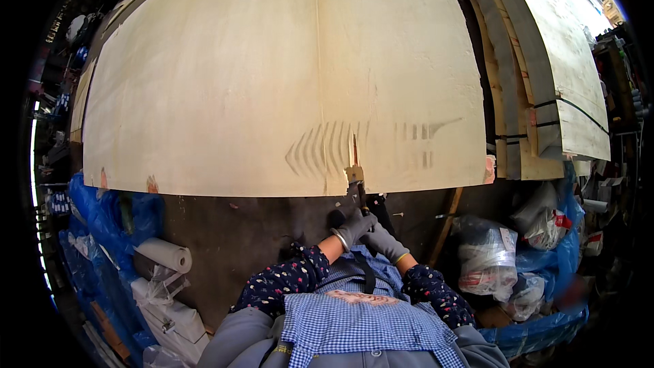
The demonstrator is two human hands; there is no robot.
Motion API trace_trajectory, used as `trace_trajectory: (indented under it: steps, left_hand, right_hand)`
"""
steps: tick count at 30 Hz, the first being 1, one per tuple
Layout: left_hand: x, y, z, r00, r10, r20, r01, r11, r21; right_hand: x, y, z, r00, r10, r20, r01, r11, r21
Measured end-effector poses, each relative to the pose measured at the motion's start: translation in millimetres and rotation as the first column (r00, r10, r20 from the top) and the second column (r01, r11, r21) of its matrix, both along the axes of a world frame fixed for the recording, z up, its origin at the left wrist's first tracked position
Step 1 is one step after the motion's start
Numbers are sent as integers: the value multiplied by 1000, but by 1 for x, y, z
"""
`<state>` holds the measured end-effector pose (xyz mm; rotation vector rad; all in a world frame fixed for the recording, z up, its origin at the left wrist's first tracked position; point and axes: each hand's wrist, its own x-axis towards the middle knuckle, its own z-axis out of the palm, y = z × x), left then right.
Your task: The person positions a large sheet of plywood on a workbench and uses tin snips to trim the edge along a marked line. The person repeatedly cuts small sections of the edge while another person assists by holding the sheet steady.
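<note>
A large pale wood veneer sheet spreads out in front of me. Near its front edge runs a narrow split, with a small tan piece at its near end. My left hand, in a grey glove, is closed around a dark, slim tool that reaches up to this piece. What kind of tool it is, I cannot make out. My right hand, also gloved in grey, presses against the left one. Its fingers are closed and partly hidden, so what they hold does not show.
Strapped wood sheets are stacked at the right. Plastic-wrapped bundles sit in blue sheeting at the lower right. On the left are blue plastic, a white roll and a white box. A wooden strip lies on the floor.
</note>
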<state>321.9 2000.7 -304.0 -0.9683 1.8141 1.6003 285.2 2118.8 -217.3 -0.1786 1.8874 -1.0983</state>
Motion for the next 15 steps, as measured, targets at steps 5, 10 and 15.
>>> trace_trajectory:
  steps: [5, 10, 15]
  left_hand:
    - [-35, -24, 64, 998, 10, -65, -9, 1000, 20]
    - [-33, -28, 21, 994, -66, -87, 67, 998, 1]
    - [-28, -28, 18, 986, -34, -164, 39, 999, 28]
  right_hand:
    - [-11, -20, -17, 996, -84, 23, 87, 988, -126]
    - [-25, -25, -16, 969, -28, 247, 55, 993, -105]
    - [-17, -19, -36, 1000, -10, -26, 8, 996, -90]
